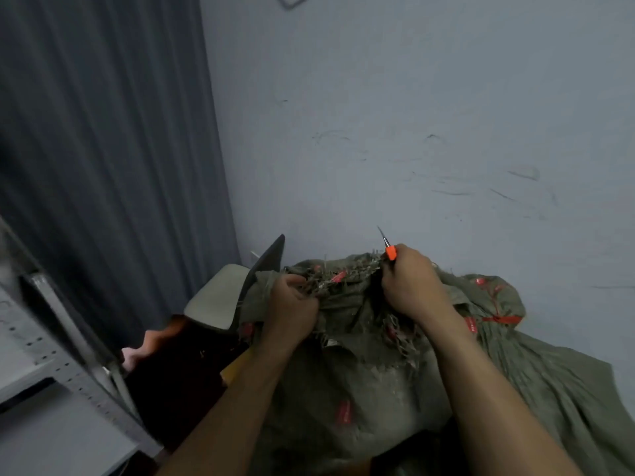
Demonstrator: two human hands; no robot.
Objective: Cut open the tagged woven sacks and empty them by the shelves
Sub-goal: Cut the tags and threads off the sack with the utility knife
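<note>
Fingers of the left hand pinch the frayed mouth of the olive-green woven sack, its seam running sideways toward the right hand, clenched around an orange-handled knife nearer that seam.

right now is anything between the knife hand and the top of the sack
Nothing visible is. The right hand holds the orange-handled knife right at the gathered top of the sack, blade pointing up. The left hand grips the frayed edge beside it. Red tags sit along that edge, not blocking.
</note>
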